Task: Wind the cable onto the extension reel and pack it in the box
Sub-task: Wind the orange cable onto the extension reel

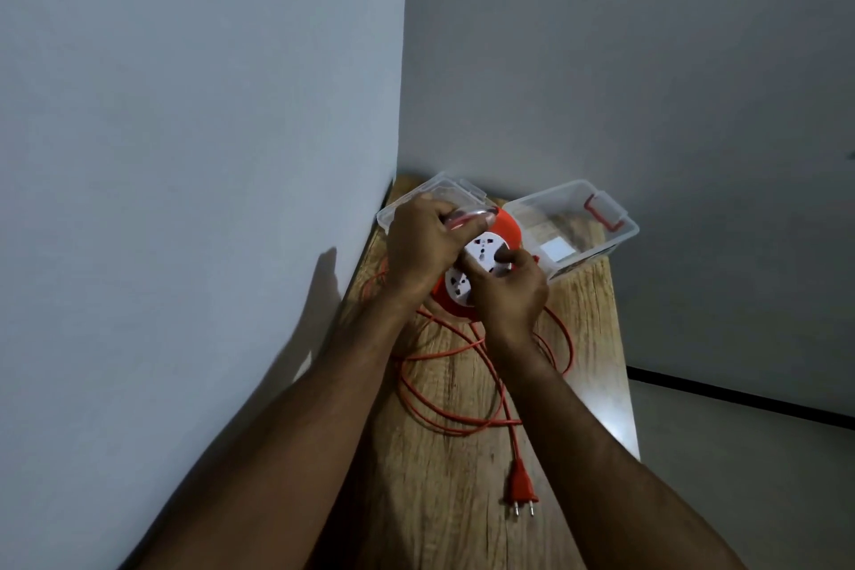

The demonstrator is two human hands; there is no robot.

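Observation:
An orange extension reel (pixel 506 224) with a white socket face (pixel 481 251) is held upright above the wooden table (pixel 462 500). My left hand (pixel 423 245) grips the reel's clear handle at its top. My right hand (pixel 509 287) is closed on the white socket face, fingers at its centre. Orange cable (pixel 462 428) lies in loose loops on the table under my forearms. Its orange plug (pixel 522 488) rests near the front with its two pins pointing toward me. A clear plastic box (pixel 597 241) with a red latch stands open at the back right.
The box's clear lid (pixel 455 190) lies behind the reel in the back corner. Grey walls close in the table on the left and at the back. The table's right edge drops to a pale floor.

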